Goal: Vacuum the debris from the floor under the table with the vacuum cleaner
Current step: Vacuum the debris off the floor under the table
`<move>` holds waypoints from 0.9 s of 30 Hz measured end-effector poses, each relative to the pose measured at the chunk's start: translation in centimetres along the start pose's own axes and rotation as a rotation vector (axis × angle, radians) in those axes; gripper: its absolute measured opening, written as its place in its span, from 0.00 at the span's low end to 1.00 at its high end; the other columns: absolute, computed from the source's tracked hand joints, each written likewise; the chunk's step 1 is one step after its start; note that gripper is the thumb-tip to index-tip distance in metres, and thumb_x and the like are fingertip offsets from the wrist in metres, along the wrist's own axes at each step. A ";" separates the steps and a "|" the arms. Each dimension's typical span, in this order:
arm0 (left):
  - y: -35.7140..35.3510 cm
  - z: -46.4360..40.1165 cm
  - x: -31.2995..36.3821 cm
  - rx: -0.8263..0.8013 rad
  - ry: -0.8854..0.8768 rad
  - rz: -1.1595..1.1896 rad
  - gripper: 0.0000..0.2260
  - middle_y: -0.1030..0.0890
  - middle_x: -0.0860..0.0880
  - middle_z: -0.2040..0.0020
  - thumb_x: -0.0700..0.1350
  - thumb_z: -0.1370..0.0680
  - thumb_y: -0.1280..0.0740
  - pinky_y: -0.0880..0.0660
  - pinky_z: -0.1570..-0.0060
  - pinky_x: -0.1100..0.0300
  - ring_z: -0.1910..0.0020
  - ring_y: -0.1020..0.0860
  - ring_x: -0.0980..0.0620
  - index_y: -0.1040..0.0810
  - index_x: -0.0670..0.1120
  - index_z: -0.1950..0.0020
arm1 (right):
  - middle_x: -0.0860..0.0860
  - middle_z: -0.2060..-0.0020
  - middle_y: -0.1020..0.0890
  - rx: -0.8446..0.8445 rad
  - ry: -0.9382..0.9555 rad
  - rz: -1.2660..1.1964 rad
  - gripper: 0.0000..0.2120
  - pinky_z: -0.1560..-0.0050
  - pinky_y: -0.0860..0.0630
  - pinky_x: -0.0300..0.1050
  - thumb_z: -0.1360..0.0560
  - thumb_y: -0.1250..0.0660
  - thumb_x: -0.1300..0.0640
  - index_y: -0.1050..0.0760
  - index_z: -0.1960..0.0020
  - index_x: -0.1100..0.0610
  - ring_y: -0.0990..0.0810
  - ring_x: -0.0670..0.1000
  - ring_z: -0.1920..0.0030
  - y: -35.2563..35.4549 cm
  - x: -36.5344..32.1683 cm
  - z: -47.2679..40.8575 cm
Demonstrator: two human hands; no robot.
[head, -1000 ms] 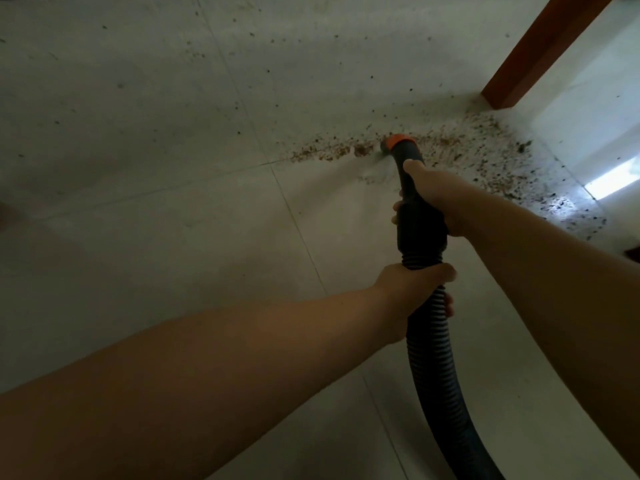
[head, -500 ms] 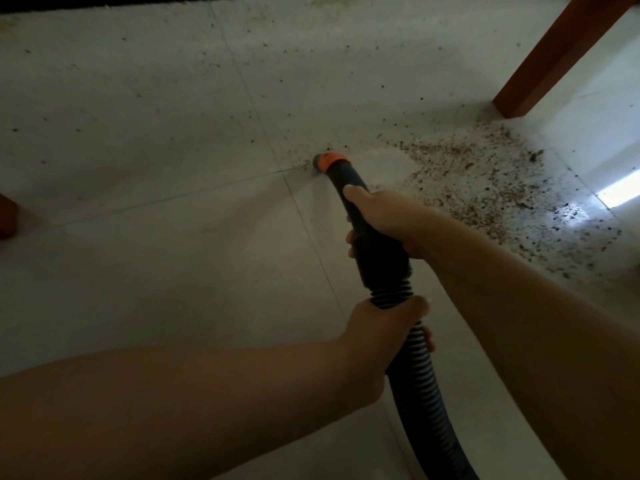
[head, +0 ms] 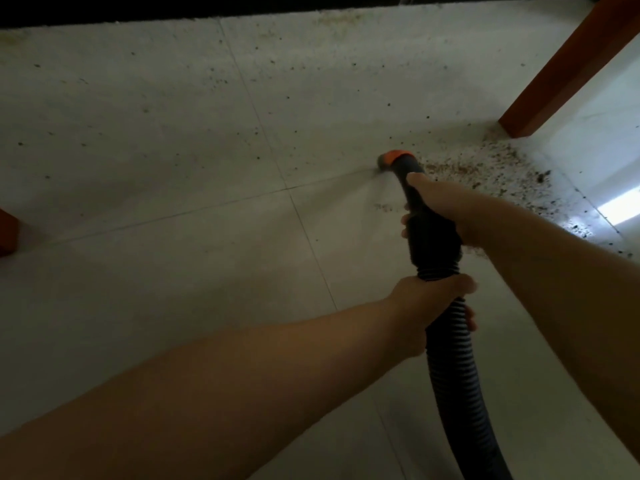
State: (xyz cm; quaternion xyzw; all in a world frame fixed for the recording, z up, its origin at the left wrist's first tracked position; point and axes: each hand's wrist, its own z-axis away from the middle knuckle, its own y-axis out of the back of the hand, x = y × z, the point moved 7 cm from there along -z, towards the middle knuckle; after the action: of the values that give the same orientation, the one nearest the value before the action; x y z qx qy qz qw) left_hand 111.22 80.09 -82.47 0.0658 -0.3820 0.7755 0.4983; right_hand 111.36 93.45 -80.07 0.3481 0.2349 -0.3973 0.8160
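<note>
While my right hand (head: 450, 216) grips the nozzle (head: 403, 164) | my left hand (head: 427, 306) clasps the hose (head: 453, 368) | tip beside debris (head: 485, 168) near table leg (head: 568, 67).

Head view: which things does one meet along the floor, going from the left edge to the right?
Left table leg → orange nozzle tip → debris patch → right table leg → bright light patch.

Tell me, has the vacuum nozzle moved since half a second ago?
Yes. The orange-tipped nozzle was at the tile joint crossing half a second ago; now it sits well right of it, nearer the table leg and the debris.
</note>
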 end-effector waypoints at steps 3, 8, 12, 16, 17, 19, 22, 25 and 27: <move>-0.7 -1.6 0.7 0.005 0.032 -0.004 0.07 0.24 0.45 0.66 0.43 0.25 0.30 0.24 0.75 0.62 0.73 0.24 0.51 0.27 0.41 0.53 | 0.59 0.62 0.22 0.047 -0.040 -0.056 0.27 0.72 0.20 0.47 0.20 0.43 0.43 0.35 0.31 0.63 0.21 0.56 0.69 1.7 0.1 -1.4; 0.4 -2.1 2.0 0.061 -0.021 0.048 0.07 0.24 0.44 0.66 0.42 0.24 0.31 0.24 0.76 0.63 0.73 0.24 0.50 0.26 0.40 0.51 | 0.59 0.61 0.21 0.023 -0.012 -0.016 0.26 0.69 0.19 0.47 0.20 0.42 0.43 0.34 0.32 0.63 0.20 0.56 0.69 0.5 -1.2 -2.4; 2.3 -0.2 1.5 0.129 -0.091 0.130 0.04 0.24 0.45 0.67 0.40 0.24 0.31 0.23 0.75 0.63 0.72 0.24 0.50 0.25 0.41 0.55 | 0.60 0.61 0.20 -0.076 0.059 0.113 0.24 0.59 0.17 0.53 0.19 0.42 0.45 0.31 0.37 0.65 0.20 0.58 0.67 -3.2 -2.6 -1.3; 4.6 2.1 -0.2 0.166 -0.133 0.133 0.06 0.23 0.46 0.66 0.42 0.24 0.32 0.24 0.73 0.64 0.74 0.23 0.53 0.25 0.40 0.52 | 0.63 0.54 0.18 -0.203 0.142 0.281 0.23 0.52 0.18 0.55 0.20 0.43 0.45 0.30 0.42 0.66 0.17 0.61 0.60 -8.1 -3.0 0.7; 5.2 2.6 -0.7 0.166 -0.139 0.134 0.06 0.23 0.46 0.66 0.42 0.24 0.32 0.25 0.74 0.64 0.75 0.23 0.54 0.26 0.40 0.52 | 0.64 0.52 0.18 -0.225 0.170 0.326 0.23 0.49 0.18 0.56 0.20 0.43 0.44 0.30 0.43 0.66 0.16 0.62 0.57 -9.3 -3.0 1.2; 6.2 3.5 -1.3 0.160 -0.155 0.133 0.06 0.22 0.47 0.68 0.43 0.24 0.33 0.25 0.73 0.65 0.75 0.23 0.54 0.26 0.40 0.54 | 0.64 0.50 0.18 -0.255 0.214 0.390 0.24 0.46 0.20 0.60 0.20 0.44 0.43 0.30 0.44 0.64 0.16 0.63 0.52 -11.5 -3.1 1.9; 7.4 4.0 -1.2 0.154 -0.162 0.102 0.07 0.23 0.48 0.69 0.43 0.23 0.34 0.25 0.72 0.65 0.75 0.23 0.55 0.27 0.40 0.56 | 0.64 0.50 0.18 -0.273 0.225 0.397 0.24 0.46 0.20 0.60 0.21 0.44 0.42 0.29 0.46 0.64 0.17 0.64 0.52 -13.1 -3.0 2.1; 7.7 3.6 -0.2 0.138 -0.149 0.088 0.07 0.23 0.47 0.68 0.44 0.24 0.33 0.24 0.71 0.64 0.73 0.23 0.53 0.27 0.41 0.55 | 0.64 0.50 0.18 -0.214 0.193 0.315 0.23 0.45 0.20 0.61 0.20 0.44 0.42 0.30 0.46 0.63 0.17 0.64 0.51 -11.9 -3.2 1.1; 7.8 3.2 0.8 0.127 -0.141 0.070 0.06 0.22 0.46 0.66 0.44 0.24 0.32 0.23 0.70 0.63 0.71 0.22 0.52 0.26 0.42 0.54 | 0.65 0.49 0.19 -0.147 0.175 0.274 0.23 0.45 0.21 0.62 0.21 0.44 0.41 0.30 0.47 0.63 0.17 0.65 0.50 -10.8 -3.5 0.1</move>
State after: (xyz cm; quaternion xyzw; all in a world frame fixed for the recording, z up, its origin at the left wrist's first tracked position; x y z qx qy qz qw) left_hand 103.49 76.93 -83.99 0.1381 -0.3679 0.8088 0.4376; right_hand 100.63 90.33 -81.82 0.3495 0.2837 -0.2322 0.8622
